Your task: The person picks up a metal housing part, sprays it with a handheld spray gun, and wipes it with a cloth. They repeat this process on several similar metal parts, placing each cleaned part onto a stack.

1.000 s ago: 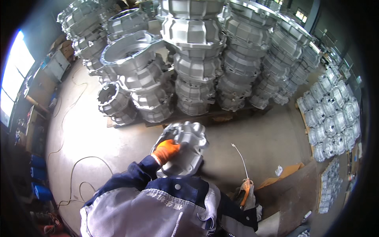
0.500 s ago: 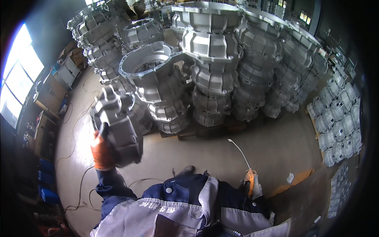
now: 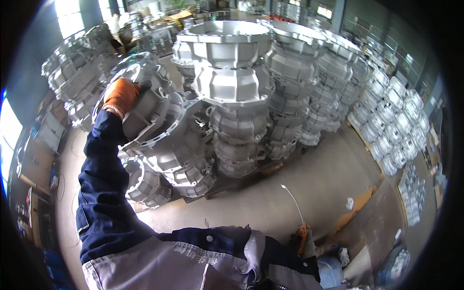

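One silver-grey casting (image 3: 145, 110), ribbed and flanged, matt with bright highlights, lay tilted at the open top of a stack (image 3: 180, 151). Your orange-gloved left hand (image 3: 122, 95) had fingers curled over it; your right hand's (image 3: 303, 234) fingers were indistinct.

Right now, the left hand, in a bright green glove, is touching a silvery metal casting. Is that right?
Not quite: the head view shows the left hand in an orange glove, not a green one. It is indeed touching the silvery metal casting.
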